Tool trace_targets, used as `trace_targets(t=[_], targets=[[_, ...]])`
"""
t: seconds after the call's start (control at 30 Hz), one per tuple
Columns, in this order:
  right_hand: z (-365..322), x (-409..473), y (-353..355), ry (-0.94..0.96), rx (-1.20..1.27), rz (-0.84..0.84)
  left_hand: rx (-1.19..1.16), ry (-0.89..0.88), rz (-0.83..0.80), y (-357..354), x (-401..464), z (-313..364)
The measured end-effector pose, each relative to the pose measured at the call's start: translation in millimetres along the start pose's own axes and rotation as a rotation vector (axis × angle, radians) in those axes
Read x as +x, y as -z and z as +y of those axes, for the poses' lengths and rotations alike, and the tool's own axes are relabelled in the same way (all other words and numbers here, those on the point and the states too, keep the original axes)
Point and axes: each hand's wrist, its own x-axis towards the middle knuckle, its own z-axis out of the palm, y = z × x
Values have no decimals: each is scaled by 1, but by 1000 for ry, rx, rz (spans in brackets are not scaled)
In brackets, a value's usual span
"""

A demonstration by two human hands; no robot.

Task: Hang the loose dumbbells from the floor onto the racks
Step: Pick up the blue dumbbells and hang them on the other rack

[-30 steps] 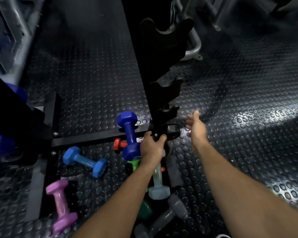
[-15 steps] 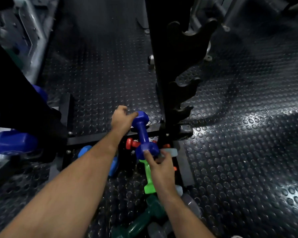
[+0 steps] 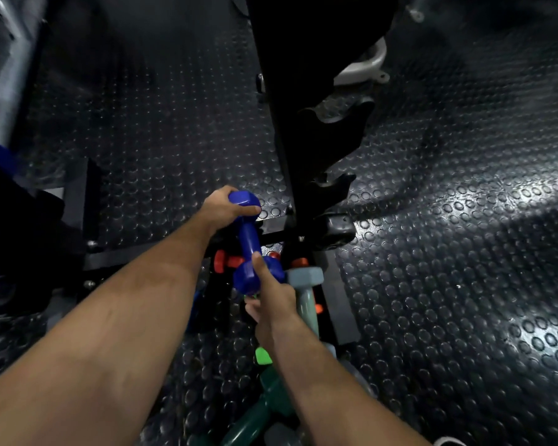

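My view was dim overall. The brightest patch sat on the right, where hard light glared off the studded rubber floor (image 3: pixel 512 252) and blew out its raised dots. The rack post (image 3: pixel 290 123) read as near-black silhouette, throwing a soft shadow to the right. The far left edge smeared with motion blur, and the wide lens bent the floor pattern toward the corners. My forearms nearest the camera looked soft.

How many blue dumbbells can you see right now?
1 for certain: the blue dumbbell, gripped at its far head by the left hand and at its near head by the right hand. Arms may hide others.
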Motion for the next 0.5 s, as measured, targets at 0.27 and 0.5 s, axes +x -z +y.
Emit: trace_targets(t=[0.27, 0.5], targets=[[-11, -5, -1, -107, 295, -103, -4, -12, 25, 2, -9, 6], [-7, -9, 5, -98, 318, -54, -129, -1, 109, 10, -32, -6]])
